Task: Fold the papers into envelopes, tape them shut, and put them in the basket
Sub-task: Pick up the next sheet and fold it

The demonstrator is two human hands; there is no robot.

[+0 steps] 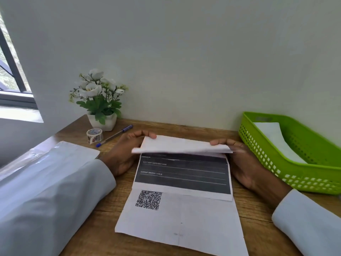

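A printed sheet of paper (182, 215) with a dark form block and a QR code lies on the wooden desk (245, 209) in front of me. Its far part is lifted and curled toward me as a white flap. My left hand (127, 152) pinches the flap's left corner and my right hand (243, 159) pinches its right corner. A green plastic basket (313, 174) stands at the right with a folded white paper (273, 137) inside. A roll of patterned tape (94, 135) sits at the back left.
A blue pen (115, 135) lies beside the tape. A white pot of artificial flowers (99, 100) stands against the wall behind them. A stack of white sheets (60, 154) rests on the desk's left side, partly under my left sleeve. A window is at far left.
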